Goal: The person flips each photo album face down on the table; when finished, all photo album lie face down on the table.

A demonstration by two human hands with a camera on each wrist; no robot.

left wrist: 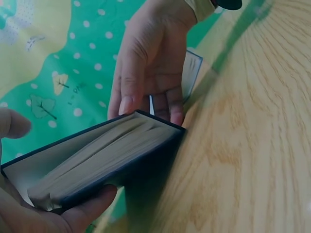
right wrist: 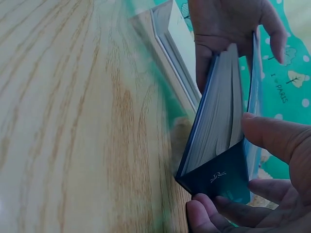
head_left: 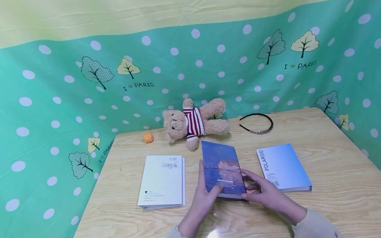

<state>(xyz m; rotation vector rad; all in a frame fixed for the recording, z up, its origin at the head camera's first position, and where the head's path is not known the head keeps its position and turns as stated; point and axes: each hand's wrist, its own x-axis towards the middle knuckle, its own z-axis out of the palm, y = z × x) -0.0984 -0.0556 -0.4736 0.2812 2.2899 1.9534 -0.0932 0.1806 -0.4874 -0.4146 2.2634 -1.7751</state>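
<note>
A blue photo album (head_left: pixel 221 161) with a painted cover is tilted up between both hands above the table. My left hand (head_left: pixel 202 197) grips its left side, thumb over the lower cover and another finger along the edge. At the opposite side my right hand (head_left: pixel 265 191) holds the album by its dark spine (right wrist: pixel 221 177), with thumb and fingers spread around it. In the left wrist view the album's page edges (left wrist: pixel 112 150) show, and the cover stands slightly apart from the pages. The fingers behind the album are partly hidden in the head view.
A white album (head_left: pixel 163 180) lies at left, and a blue-and-white Polaroid album (head_left: pixel 285 166) at right. Toward the back are a teddy bear (head_left: pixel 195 122), a small orange object (head_left: pixel 148 137) and a black headband (head_left: pixel 270 122). A green dotted curtain (head_left: pixel 180 71) surrounds the wooden table (head_left: pixel 341 182).
</note>
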